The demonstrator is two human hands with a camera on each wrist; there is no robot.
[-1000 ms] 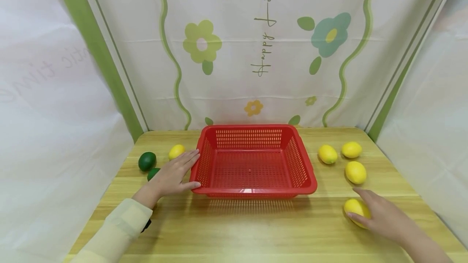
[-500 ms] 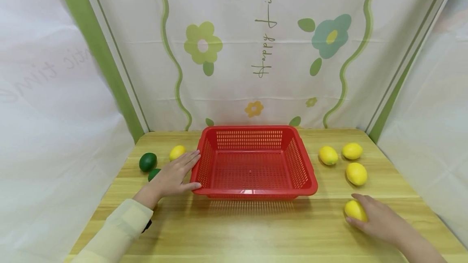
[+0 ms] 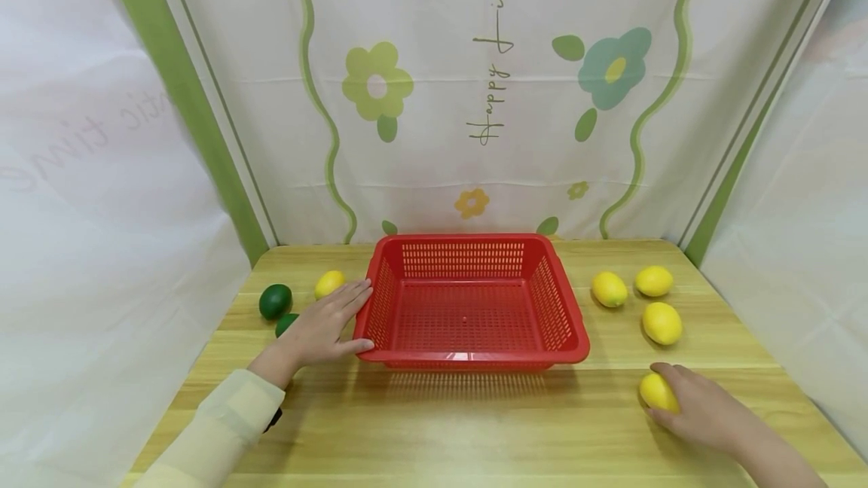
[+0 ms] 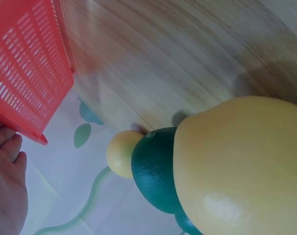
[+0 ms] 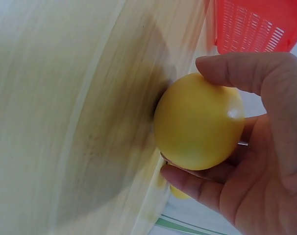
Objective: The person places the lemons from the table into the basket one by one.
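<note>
An empty red plastic basket (image 3: pixel 468 315) with slotted walls stands at the middle of the table. My left hand (image 3: pixel 319 328) rests on its left rim, with fairly straight fingers and the thumb lying on the edge. On the right, my right hand (image 3: pixel 705 409) grips a lemon (image 3: pixel 658 391) at the table surface. In the right wrist view, the thumb lies on one side of that lemon (image 5: pixel 197 125) and fingers curl round the other. Several more lemons lie beyond that hand, including one lemon (image 3: pixel 661 323) just behind it.
Dark green fruits (image 3: pixel 275 302) and a yellow lemon (image 3: pixel 329 284) lie left of the basket, partly behind the left hand. A big yellow fruit (image 4: pixel 241 171) fills the left wrist view's lower right. Printed cloth (image 3: pixel 434 157) hangs at the table's back and sides.
My right hand has drawn its thumb and fingers closer round the front lemon and now covers more of it. The left hand and basket stay put.
</note>
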